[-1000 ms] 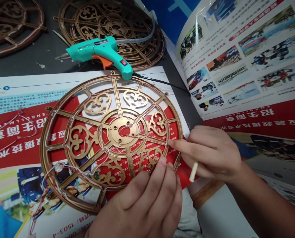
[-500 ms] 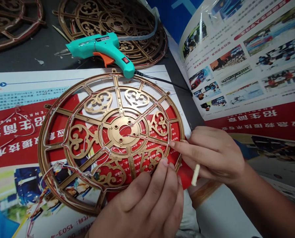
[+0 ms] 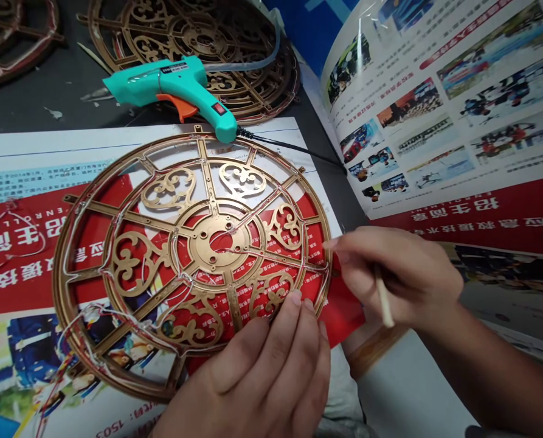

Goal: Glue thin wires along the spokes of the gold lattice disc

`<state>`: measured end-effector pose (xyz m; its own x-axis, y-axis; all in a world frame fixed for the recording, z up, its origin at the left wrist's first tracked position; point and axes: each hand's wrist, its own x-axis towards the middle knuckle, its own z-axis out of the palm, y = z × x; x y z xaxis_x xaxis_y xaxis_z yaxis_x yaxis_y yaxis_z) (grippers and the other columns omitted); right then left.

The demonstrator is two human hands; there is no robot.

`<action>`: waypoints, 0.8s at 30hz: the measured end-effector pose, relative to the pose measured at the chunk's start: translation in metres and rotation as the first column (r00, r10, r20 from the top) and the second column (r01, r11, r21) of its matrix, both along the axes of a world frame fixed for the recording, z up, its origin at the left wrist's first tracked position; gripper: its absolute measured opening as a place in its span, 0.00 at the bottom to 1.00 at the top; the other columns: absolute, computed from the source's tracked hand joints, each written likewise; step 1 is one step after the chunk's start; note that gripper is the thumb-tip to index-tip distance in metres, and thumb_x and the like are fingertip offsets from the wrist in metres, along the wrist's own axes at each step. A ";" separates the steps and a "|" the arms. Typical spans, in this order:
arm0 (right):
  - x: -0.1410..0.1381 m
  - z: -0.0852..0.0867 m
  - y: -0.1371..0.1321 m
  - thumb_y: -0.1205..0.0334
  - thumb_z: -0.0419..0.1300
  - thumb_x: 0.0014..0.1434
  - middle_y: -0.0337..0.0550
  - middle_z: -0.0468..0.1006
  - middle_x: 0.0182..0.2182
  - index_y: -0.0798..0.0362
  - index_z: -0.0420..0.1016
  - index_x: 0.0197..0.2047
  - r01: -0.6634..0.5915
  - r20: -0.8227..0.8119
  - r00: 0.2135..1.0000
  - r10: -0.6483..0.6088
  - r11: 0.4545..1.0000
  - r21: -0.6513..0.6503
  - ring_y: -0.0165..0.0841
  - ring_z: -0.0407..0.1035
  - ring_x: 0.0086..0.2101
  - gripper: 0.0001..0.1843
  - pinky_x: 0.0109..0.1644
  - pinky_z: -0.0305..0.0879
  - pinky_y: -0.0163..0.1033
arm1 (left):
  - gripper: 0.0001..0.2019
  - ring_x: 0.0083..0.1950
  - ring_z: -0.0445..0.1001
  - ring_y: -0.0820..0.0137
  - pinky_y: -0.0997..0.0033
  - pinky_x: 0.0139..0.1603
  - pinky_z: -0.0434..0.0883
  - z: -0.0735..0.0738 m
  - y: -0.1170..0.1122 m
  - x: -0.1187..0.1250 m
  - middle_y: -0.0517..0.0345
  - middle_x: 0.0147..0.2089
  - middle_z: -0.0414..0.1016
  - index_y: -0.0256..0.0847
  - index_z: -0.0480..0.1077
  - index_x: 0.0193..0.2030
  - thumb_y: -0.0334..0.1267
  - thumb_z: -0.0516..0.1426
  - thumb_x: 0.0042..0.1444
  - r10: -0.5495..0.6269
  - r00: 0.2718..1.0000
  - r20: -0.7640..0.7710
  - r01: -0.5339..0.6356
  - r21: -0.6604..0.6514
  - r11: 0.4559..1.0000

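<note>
A round gold openwork frame (image 3: 93, 210) with thin wire strung along its spokes lies flat on a printed poster (image 3: 34, 182). My left hand (image 3: 271, 377) rests on the frame's near rim, fingers together and fingertips pressing the scrollwork. At the frame's right rim my right hand (image 3: 399, 274) has its fingers curled round a thin pale stick (image 3: 383, 301), with the forefinger stretched to the rim.
A teal hot-glue gun (image 3: 171, 85) with a black cord (image 3: 293, 149) lies just beyond the frame. More gold frames (image 3: 235, 48) are stacked on the dark table behind it. A glossy printed poster (image 3: 439, 109) curls up at the right.
My right hand has slid a little up along the right rim, and the pale stick in it has tilted. My left hand has barely moved. The view has shifted slightly.
</note>
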<state>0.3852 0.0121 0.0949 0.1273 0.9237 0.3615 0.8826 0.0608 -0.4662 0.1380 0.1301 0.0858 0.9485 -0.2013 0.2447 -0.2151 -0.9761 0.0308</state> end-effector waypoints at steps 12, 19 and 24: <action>0.022 0.035 0.044 0.55 0.73 0.61 0.38 0.76 0.24 0.51 0.71 0.29 -0.101 -0.486 0.788 -0.378 0.699 -0.708 0.28 0.69 0.24 0.17 0.22 0.62 0.32 | 0.23 0.72 0.68 0.57 0.54 0.68 0.59 0.004 0.002 0.004 0.51 0.71 0.78 0.39 0.72 0.72 0.39 0.51 0.76 0.033 0.999 -0.008 -0.034 -0.022 0.999; 0.026 0.038 0.057 0.58 0.74 0.62 0.39 0.79 0.23 0.51 0.75 0.27 -0.123 -0.365 0.909 -0.201 0.707 -0.696 0.28 0.70 0.21 0.16 0.19 0.63 0.33 | 0.23 0.72 0.72 0.56 0.53 0.70 0.59 0.004 -0.002 0.001 0.46 0.72 0.77 0.37 0.73 0.71 0.42 0.53 0.76 0.039 0.999 0.006 -0.039 -0.040 0.998; 0.029 0.039 0.063 0.56 0.74 0.63 0.42 0.81 0.23 0.51 0.80 0.27 -0.096 -0.334 0.917 -0.219 0.691 -0.716 0.29 0.70 0.21 0.15 0.19 0.62 0.35 | 0.23 0.71 0.75 0.56 0.53 0.71 0.60 0.002 -0.004 0.003 0.47 0.71 0.79 0.36 0.75 0.70 0.42 0.55 0.74 0.060 0.998 0.034 -0.058 -0.047 0.997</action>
